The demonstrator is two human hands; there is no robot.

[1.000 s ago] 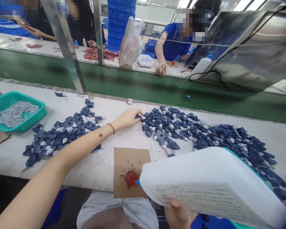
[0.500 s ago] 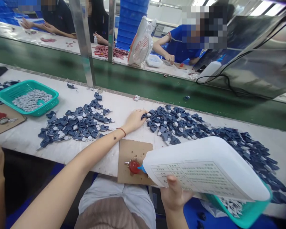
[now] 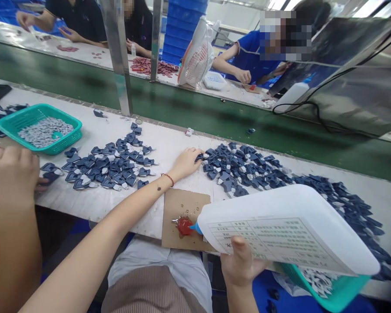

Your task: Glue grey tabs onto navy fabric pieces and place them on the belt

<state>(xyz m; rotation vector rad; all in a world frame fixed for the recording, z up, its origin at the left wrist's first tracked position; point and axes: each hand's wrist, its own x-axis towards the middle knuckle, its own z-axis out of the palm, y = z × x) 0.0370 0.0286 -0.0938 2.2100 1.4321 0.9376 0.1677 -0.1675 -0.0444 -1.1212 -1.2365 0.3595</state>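
My right hand [image 3: 239, 265] grips a large white plastic bottle [image 3: 286, 226] with a printed label, tilted so its blue nozzle [image 3: 197, 228] points left. The tip meets a red glossy blob [image 3: 185, 226] on a piece of brown cardboard [image 3: 172, 204] at the table edge. Stretched across the table, my left hand [image 3: 186, 163] has its fingers closed on a small dark blue plastic part [image 3: 198, 158], partly hidden by the fingers. That part is at the left end of a large pile of dark blue parts with light grey pieces [image 3: 244, 163].
Another such pile [image 3: 107, 165] lies to the left, beside a green basket [image 3: 74, 134] of small light pieces. A co-worker's hand [image 3: 11, 178] is at the left edge. A second green basket [image 3: 352, 291] stands under the bottle. A metal post [image 3: 119, 65] rises behind.
The co-worker's hand at the left has come in over the table, near a dark blue part. My own hands stay nearly in place. The bottle has barely shifted.
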